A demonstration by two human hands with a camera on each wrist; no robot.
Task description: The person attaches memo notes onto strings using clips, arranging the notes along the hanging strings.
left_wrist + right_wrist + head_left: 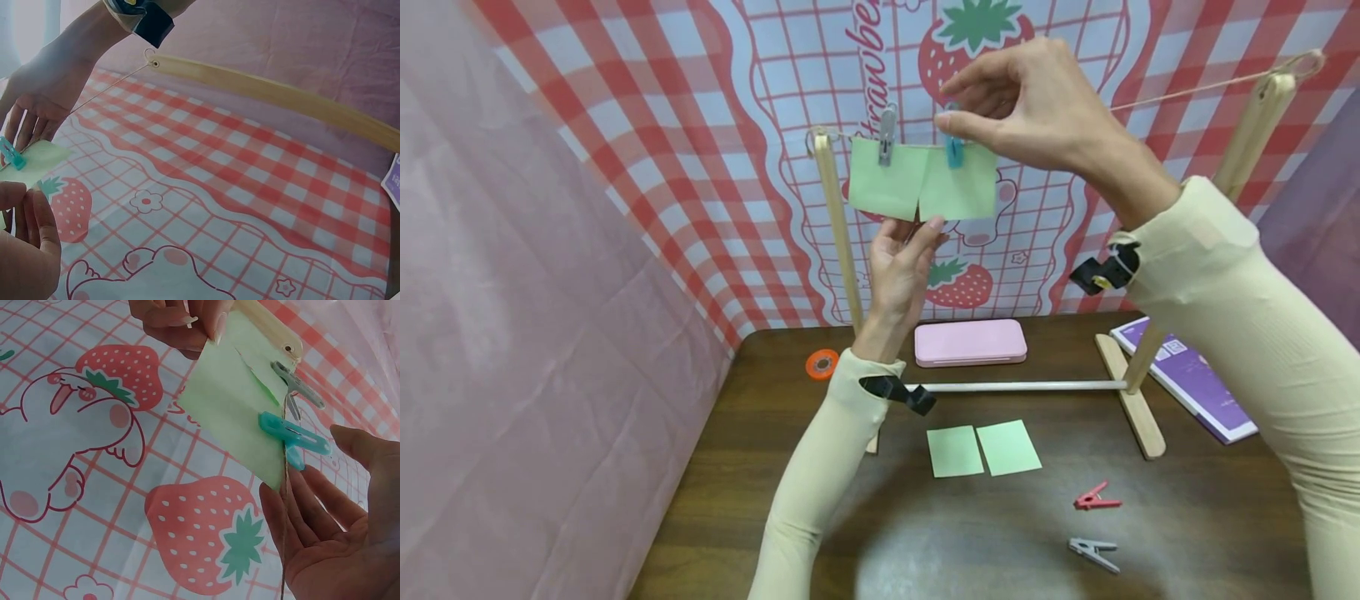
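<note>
Two pale green paper notes hang side by side from a string; a grey clothespin (886,146) clips the left note (882,185), and a blue clothespin (955,154) clips the right note (966,193). My left hand (895,275) pinches the lower edge of the paper near where the notes meet. At the blue clothespin is my right hand (1037,108). In the right wrist view, the thumb of that right hand (337,550) stands apart from the blue clothespin (290,432), its fingers loosely bent beside the string.
The string runs between wooden posts (838,225). On the table lie two more green notes (955,452), a red clothespin (1096,497), another grey clothespin (1094,552), a pink case (970,342), an orange tape roll (822,364) and a purple-and-white box (1195,387). A white rod (1022,387) crosses low.
</note>
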